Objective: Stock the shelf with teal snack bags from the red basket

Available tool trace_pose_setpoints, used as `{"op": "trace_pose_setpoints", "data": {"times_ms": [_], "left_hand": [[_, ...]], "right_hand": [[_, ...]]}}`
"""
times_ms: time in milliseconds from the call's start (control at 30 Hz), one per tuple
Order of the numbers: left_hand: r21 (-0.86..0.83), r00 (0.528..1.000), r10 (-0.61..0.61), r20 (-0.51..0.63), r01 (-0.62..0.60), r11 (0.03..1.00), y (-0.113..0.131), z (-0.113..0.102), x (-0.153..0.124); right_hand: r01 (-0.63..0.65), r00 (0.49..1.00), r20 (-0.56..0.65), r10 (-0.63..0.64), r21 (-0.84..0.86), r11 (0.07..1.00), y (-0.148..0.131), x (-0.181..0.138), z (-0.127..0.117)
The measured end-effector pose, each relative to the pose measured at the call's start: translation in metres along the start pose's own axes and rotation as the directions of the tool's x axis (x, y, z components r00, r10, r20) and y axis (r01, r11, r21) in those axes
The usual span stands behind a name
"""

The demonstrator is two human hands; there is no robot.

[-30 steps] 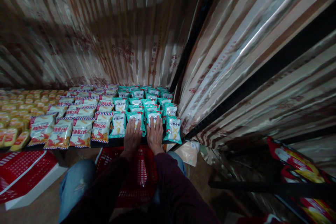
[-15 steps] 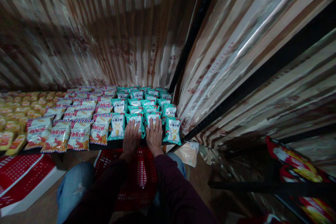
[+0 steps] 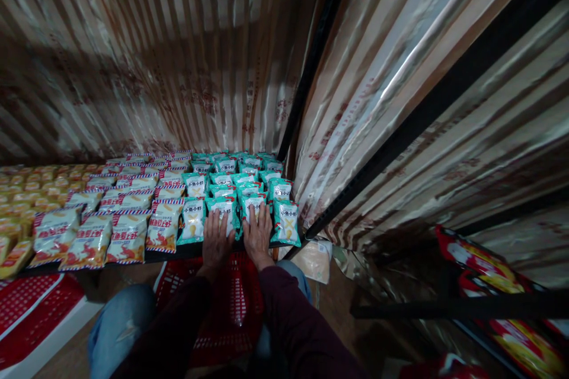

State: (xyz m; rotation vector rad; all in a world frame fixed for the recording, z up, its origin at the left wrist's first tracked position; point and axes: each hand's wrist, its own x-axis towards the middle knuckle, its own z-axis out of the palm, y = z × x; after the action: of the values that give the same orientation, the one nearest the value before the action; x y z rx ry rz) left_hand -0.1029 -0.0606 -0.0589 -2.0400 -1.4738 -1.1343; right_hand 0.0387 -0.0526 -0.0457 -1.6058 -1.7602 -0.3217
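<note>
Rows of teal-and-white snack bags (image 3: 285, 222) stand at the right end of a low black shelf (image 3: 164, 256). My left hand (image 3: 217, 243) lies with outstretched fingers against the front of one teal bag (image 3: 226, 206). Beside it, my right hand (image 3: 258, 234) rests the same way on the neighbouring teal bag (image 3: 252, 201). Both hands are open, touching the bags without gripping them. Left of the teal rows are white snack bags with red print and striped edges (image 3: 128, 234).
Yellow packs (image 3: 44, 180) fill the shelf's left end. A red basket (image 3: 226, 314) sits on the floor between my knees, and another red basket (image 3: 40, 314) is at lower left. Black metal posts (image 3: 306, 71) and striped sheeting (image 3: 178, 71) enclose the corner. Red-and-yellow bags (image 3: 484, 260) sit at right.
The view has shifted slightly, so the shelf appears a little lower and farther left. My hands stay on the same two teal bags.
</note>
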Motion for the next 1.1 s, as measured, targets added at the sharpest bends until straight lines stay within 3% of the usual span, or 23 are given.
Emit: {"op": "trace_pose_setpoints", "data": {"times_ms": [400,767,967,1100], "left_hand": [[0.049,0.999,0.028,-0.04,-0.026,0.998,0.003,-0.008,0.005],[0.018,0.999,0.039,0.004,-0.039,0.999,0.003,-0.006,0.006],[0.041,0.999,0.037,-0.01,-0.036,0.999,0.003,-0.007,0.004],[0.047,1.0,0.028,0.0,-0.028,0.999,0.005,-0.009,0.004]], "right_hand": [[0.008,1.0,-0.017,-0.008,-0.022,1.0,-0.001,-0.002,-0.003],[0.003,1.0,0.022,-0.002,-0.017,1.0,-0.003,0.0,-0.004],[0.055,0.998,0.014,-0.055,0.02,0.998,0.002,-0.005,-0.025],[0.073,0.994,-0.085,-0.069,0.043,0.996,0.015,-0.006,-0.048]]}}
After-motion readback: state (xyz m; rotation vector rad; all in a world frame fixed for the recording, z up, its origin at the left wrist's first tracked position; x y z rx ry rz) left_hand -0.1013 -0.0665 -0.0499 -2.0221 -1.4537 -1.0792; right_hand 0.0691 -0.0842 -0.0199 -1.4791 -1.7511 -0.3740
